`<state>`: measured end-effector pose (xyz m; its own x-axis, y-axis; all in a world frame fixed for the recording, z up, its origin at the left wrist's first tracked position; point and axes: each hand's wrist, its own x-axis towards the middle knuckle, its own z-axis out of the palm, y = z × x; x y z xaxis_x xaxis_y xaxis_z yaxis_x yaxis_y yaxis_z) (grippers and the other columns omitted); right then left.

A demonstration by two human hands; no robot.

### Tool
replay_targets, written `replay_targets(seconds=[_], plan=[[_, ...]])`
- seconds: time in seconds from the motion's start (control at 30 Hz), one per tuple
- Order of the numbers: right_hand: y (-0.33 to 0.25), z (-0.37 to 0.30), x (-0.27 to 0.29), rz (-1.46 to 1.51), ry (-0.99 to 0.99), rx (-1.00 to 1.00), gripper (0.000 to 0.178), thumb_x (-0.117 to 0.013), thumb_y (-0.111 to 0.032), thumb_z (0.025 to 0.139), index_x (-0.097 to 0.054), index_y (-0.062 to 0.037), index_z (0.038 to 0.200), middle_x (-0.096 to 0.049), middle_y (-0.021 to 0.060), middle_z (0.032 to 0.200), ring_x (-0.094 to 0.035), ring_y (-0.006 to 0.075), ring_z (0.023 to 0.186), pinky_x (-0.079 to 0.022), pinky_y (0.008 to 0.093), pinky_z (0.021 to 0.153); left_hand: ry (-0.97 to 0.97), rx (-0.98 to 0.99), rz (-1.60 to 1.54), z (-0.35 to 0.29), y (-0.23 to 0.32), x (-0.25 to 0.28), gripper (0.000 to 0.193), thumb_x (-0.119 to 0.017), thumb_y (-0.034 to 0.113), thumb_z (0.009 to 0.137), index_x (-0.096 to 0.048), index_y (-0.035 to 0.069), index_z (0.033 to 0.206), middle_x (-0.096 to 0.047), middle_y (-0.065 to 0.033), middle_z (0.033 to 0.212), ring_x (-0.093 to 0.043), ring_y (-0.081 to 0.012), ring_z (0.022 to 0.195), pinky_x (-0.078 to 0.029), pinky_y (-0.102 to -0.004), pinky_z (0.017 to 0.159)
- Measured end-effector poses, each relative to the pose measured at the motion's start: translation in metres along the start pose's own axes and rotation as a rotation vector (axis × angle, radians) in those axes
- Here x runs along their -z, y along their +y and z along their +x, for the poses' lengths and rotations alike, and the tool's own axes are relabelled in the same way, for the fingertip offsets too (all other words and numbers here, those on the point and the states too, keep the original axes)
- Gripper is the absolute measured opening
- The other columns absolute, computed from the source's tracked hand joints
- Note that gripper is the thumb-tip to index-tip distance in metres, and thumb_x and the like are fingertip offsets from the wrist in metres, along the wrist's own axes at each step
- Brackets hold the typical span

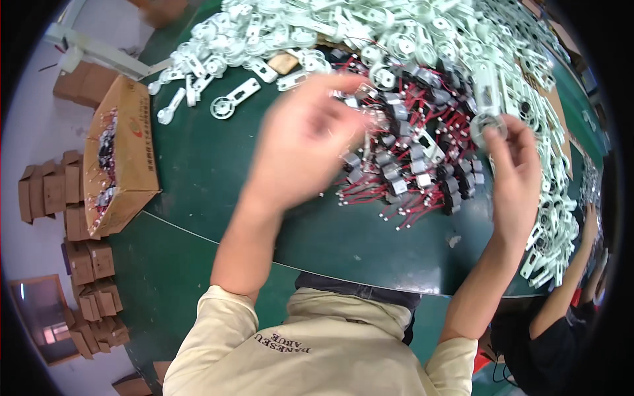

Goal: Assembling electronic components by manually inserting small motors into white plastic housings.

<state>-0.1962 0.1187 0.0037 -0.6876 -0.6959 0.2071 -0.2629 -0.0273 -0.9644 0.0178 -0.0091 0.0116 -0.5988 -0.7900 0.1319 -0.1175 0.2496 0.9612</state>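
My right hand [516,168] pinches a pale green plastic housing [487,96] by its round end, with the long part pointing away from me. Smeared by motion, my left hand [307,142] hovers at the left edge of a heap of small motors [399,168]. Its thumb and forefinger reach toward the heap, but whether anything is between them cannot be made out. The motors are silver and black, with red wires and small white plugs. Just left of that hand, a single pale green housing [224,107] with a ring-shaped end lies on the green table.
A large pile of pale green housings [409,23] spreads across the far side and down the right. At the left, a cardboard box [135,145] holds more wired motors. Stacked cartons [92,261] stand beyond the green table [218,178]. Another person's arm [574,264] reaches in at right.
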Motion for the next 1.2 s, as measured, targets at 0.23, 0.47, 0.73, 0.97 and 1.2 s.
replay_targets(seconds=[0.23,0.47,0.73,0.97,1.2], plan=[[0.007,0.022,0.026,-0.357,0.228,0.213,0.031,-0.063,-0.018,0.09,-0.06,0.001,0.114,-0.062,0.0076,0.103,-0.057,0.0108,0.09,-0.046,0.0243,0.078,0.499,0.12,1.034,0.019,-0.084,0.149,0.048,-0.069,0.033,0.081,-0.062,0.0,0.115,-0.063,-0.0207,0.108,-0.062,-0.0324,0.097,-0.046,-0.0368,0.09],[-0.01,-0.013,-0.008,-0.493,-0.46,0.398,0.01,-0.068,-0.004,0.078,-0.064,-0.0037,0.088,-0.06,0.01,0.077,-0.059,0.0263,0.068,-0.047,0.0334,0.062,0.382,0.411,0.506,0.03,-0.082,0.131,0.034,-0.064,0.031,0.088,-0.061,-0.003,0.096,-0.068,-0.0112,0.089,-0.065,-0.0198,0.077,-0.051,-0.0288,0.07],[0.001,-0.03,-0.029,-0.738,-0.603,0.5,0.021,-0.069,-0.003,0.074,-0.06,-0.0046,0.092,-0.053,0.0101,0.083,-0.057,0.029,0.076,-0.046,0.0374,0.066,0.097,0.18,-0.314,0.014,-0.021,0.062,0.043,-0.048,0.039,0.098,-0.06,-0.001,0.11,-0.063,-0.0074,0.084,-0.057,-0.0102,0.056,-0.038,-0.0182,0.039],[-0.01,-0.031,-0.038,-0.476,-0.565,0.37,0.012,-0.065,-0.001,0.076,-0.058,-0.0042,0.085,-0.053,0.0116,0.084,-0.056,0.0308,0.077,-0.046,0.0393,0.067,-0.036,0.207,-0.713,0.014,-0.016,0.047,0.051,-0.032,0.033,0.103,-0.036,-0.004,0.138,-0.06,-0.0157,0.115,-0.055,-0.0111,0.066,-0.045,-0.0188,0.052],[-0.003,-0.038,-0.069,-0.626,-0.538,0.716,0.013,-0.07,-0.008,0.074,-0.063,-0.0073,0.086,-0.054,0.0052,0.084,-0.052,0.0249,0.081,-0.042,0.0376,0.072,-0.027,0.14,-1.028,0.019,-0.018,0.046,0.034,-0.041,0.014,0.097,-0.049,-0.01,0.12,-0.057,-0.0223,0.117,-0.058,-0.0396,0.109,-0.052,-0.0409,0.094]])
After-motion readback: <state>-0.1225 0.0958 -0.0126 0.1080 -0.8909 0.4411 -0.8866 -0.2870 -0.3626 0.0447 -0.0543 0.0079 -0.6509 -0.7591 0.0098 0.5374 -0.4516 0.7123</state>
